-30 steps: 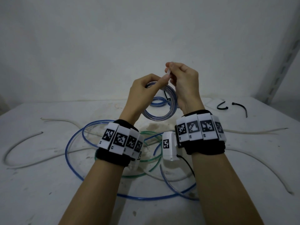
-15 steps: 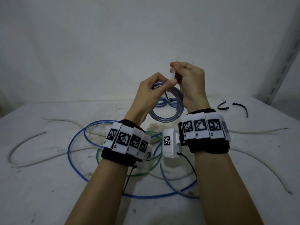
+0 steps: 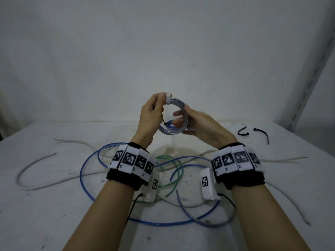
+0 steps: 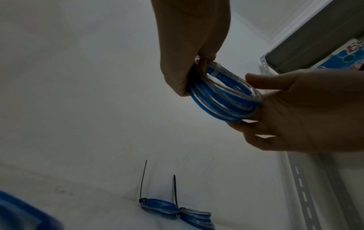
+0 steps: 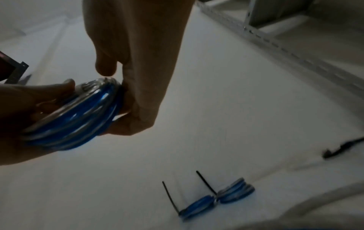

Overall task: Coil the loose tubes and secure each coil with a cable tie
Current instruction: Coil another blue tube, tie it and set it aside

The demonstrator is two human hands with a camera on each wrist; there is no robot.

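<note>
You are pinching the coil (image 3: 179, 103) at its top with your left hand (image 3: 151, 113), beside the white cable tie (image 3: 168, 99), while your right hand (image 3: 201, 127) is gripping its right side with curled fingers, above the bench (image 3: 54, 205).

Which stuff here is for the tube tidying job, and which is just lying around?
For the job: coil, white tie, loose tubes, black ties, finished coils.
Just lying about: shelf post, box.
</note>
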